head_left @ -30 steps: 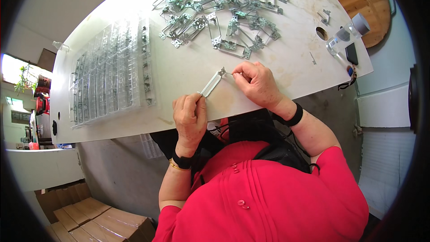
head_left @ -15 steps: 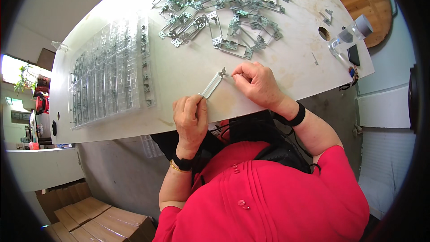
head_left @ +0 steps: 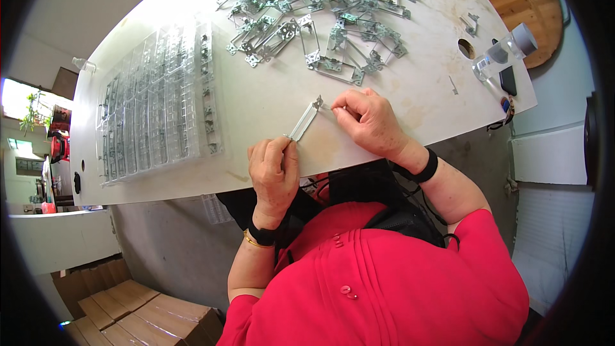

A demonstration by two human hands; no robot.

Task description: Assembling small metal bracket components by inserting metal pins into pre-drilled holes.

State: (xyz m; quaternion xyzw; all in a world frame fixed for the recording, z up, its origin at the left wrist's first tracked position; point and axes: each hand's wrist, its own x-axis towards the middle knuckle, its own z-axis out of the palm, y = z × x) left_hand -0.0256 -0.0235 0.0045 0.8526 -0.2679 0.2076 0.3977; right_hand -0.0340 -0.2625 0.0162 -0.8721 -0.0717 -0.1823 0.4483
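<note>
A slim rectangular metal bracket (head_left: pixel 303 122) slants up and to the right above the near part of the table. Its near end is pinched between the thumb and fingers of my left hand (head_left: pixel 273 170). My right hand (head_left: pixel 373 125) is closed in a pinch beside the bracket's far end, where a small metal fitting (head_left: pixel 318 100) stands out. A thin bit shows at the right fingertips, too small to name. Beyond both hands lies a large heap of similar metal brackets (head_left: pixel 333 32), tangled together.
Clear plastic trays (head_left: pixel 157 99) with small metal parts in rows are stacked on the left of the white table (head_left: pixel 256 102). At the right are a clear bottle (head_left: pixel 503 52), a black phone (head_left: pixel 507 81), a table hole (head_left: pixel 466 48) and loose metal pieces (head_left: pixel 471 24). Cardboard boxes (head_left: pixel 138 314) sit lower left.
</note>
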